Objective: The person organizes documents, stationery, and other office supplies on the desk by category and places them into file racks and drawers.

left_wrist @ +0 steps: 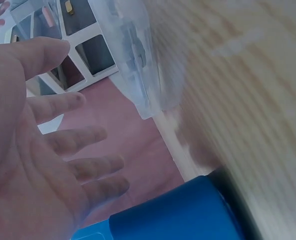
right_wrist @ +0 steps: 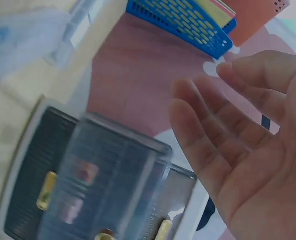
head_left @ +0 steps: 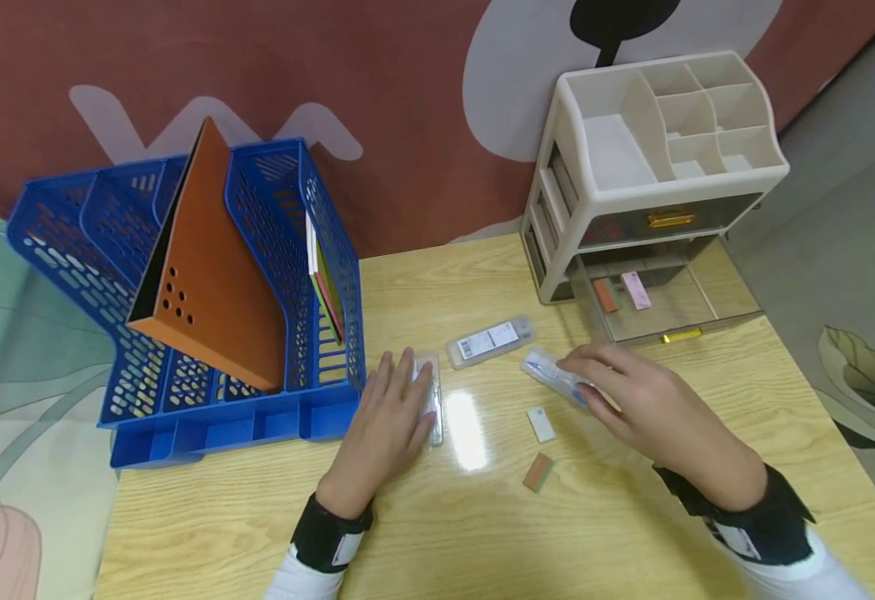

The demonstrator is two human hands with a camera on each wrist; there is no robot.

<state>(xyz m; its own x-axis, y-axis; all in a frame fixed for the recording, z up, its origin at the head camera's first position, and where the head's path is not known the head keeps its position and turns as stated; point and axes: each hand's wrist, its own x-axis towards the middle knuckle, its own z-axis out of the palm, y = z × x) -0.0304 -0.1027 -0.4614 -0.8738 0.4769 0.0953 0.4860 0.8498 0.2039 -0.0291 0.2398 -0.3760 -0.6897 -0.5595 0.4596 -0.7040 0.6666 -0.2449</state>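
Note:
My left hand [head_left: 385,417], fingers straight and slightly spread, lies beside and partly over a slim clear plastic case [head_left: 436,421]. In the left wrist view that case [left_wrist: 133,60] stands past the fingertips. My right hand [head_left: 643,400] is over the end of another clear case [head_left: 546,369] with something blue inside. The right wrist view shows loosely bent fingers [right_wrist: 202,130] with nothing between them, and a blurred clear case [right_wrist: 25,42] apart from them. Between the hands lie a clear case with a white label [head_left: 486,342], a white eraser [head_left: 540,424] and a brown-green eraser [head_left: 538,472].
At the back right stands a white desktop organizer [head_left: 595,179]. Its lower clear drawer [head_left: 707,321] is pulled out, holding a brown eraser [head_left: 605,295] and a pink one [head_left: 636,290]. A blue file rack [head_left: 332,408] at left holds an orange folder [head_left: 212,275] and thin booklets [head_left: 322,287].

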